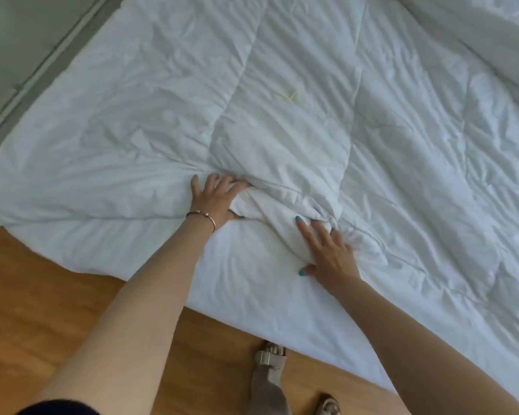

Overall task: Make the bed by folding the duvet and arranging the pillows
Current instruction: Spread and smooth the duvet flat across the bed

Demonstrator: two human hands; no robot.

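Lying spread over the bed, the white duvet is bunching near its floor-side edge. The left hand is gripping a bunched fold, thumb beneath. The right hand is pressing flat, fingers spread apart. Sandalled feet are standing on the wooden floor.
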